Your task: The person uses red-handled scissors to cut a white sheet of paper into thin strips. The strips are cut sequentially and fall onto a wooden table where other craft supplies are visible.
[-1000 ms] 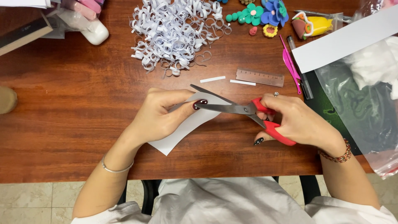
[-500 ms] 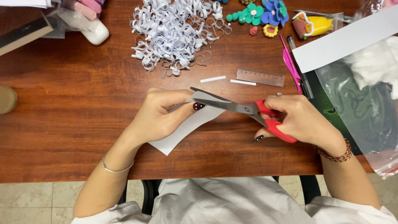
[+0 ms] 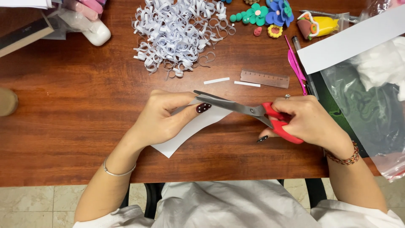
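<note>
Left hand [image 3: 162, 120] pinching white paper sheet [image 3: 190, 128] over wooden table [image 3: 76, 109]. Right hand [image 3: 310, 120] gripping red-handled scissors [image 3: 249, 112], blades slightly parted at paper's top edge. Pile of curled white paper strips [image 3: 179, 31] further back. Two short cut strips [image 3: 232, 82] just beside brown ruler [image 3: 265, 78]. Clay flowers [image 3: 270, 12] at top, clear plastic bag [image 3: 371, 109] on right.

A reddish-brown wooden table [image 3: 76, 109] carries a heap of curled white paper strips [image 3: 179, 31] near its far edge, two loose white strips [image 3: 217, 80] and a brown ruler [image 3: 265, 78] toward the middle, and a clear plastic bag [image 3: 371, 109] at its right edge.
</note>
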